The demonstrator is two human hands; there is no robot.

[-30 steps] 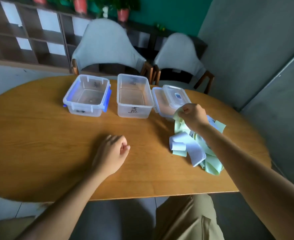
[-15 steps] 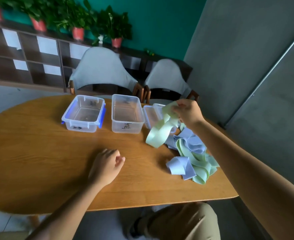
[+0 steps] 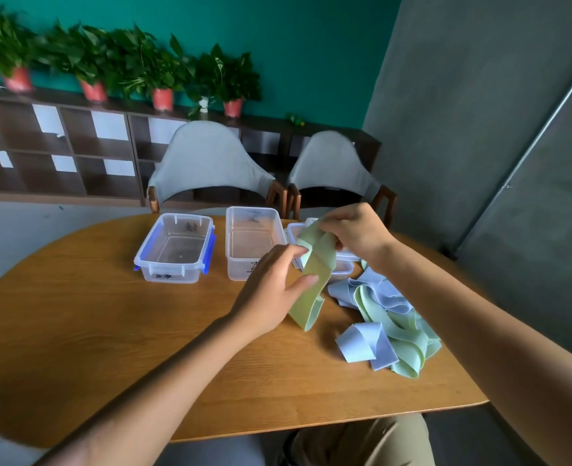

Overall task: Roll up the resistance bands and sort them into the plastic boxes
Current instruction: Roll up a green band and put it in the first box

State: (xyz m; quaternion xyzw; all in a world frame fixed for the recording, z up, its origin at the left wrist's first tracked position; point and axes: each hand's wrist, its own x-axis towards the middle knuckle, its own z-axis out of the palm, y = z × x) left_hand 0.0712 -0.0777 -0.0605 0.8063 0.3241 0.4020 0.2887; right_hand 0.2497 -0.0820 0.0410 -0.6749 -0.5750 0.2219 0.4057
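Head view shows the right hand pinching the top end of a pale green band, lifted clear of the pile, its grip narrow and closed on the strip. The left hand meets the band lower down, thumb and fingers pinching its near edge, so the strip hangs between the two hands with its lower fold just above the tabletop.

To roll it well, I judge the band should first be pulled flat and untwisted; it looks folded on itself at the top. Start the roll at one end, keep light tension with the other hand, and keep the edges in line so the coil does not cone.

Right of the hands, the remaining bands, blue and green, lie tangled on the tabletop. At the far side stand three clear boxes: a blue-clipped box on the left, a middle box, and a third box mostly hidden behind the hands. None visibly holds a band yet.

Dark handwritten marks sit on the near walls of the left and middle boxes; they are too small to read. No brand shows.
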